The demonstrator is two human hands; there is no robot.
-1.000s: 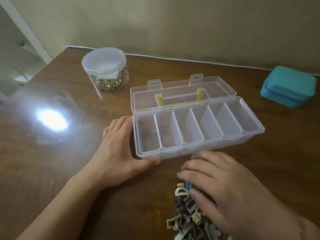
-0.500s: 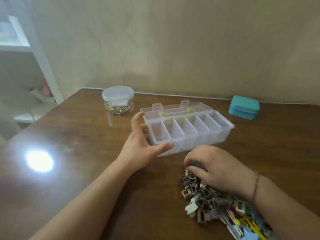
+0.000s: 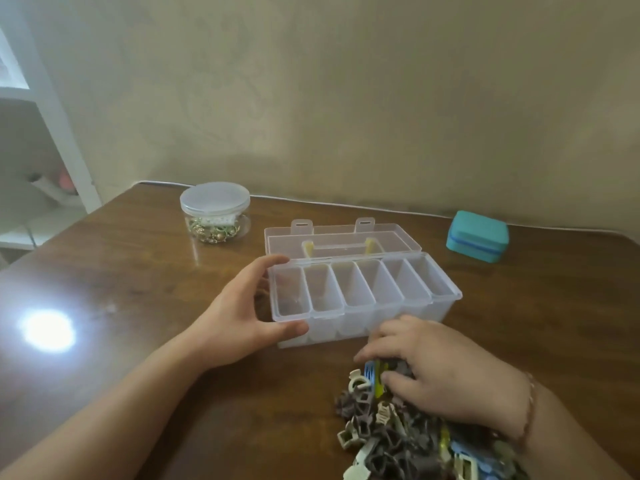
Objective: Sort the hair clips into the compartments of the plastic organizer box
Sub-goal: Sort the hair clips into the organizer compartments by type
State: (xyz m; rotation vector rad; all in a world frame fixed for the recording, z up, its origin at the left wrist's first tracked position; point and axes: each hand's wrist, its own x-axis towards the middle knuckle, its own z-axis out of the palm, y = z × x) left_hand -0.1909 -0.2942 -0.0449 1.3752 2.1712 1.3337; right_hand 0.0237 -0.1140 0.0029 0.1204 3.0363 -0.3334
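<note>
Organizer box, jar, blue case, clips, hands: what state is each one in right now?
Organizer box: lid open, compartments look empty.
Round jar: lid on, small trinkets inside.
Teal case: closed.
Hair clips: loose pile, unsorted.
Left hand: holds the box's end.
Right hand: fingers curled on clips.

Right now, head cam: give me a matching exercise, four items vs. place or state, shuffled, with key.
Items:
1. round jar
2. teal case
3. organizer box
4. hair clips

Place or state:
A. lid open, compartments empty
B. far right, by the wall
C. piled at the near edge, under the right hand
D. far left, lid on

Pairs: 1-D, 2-B, 3-A, 4-C
</note>
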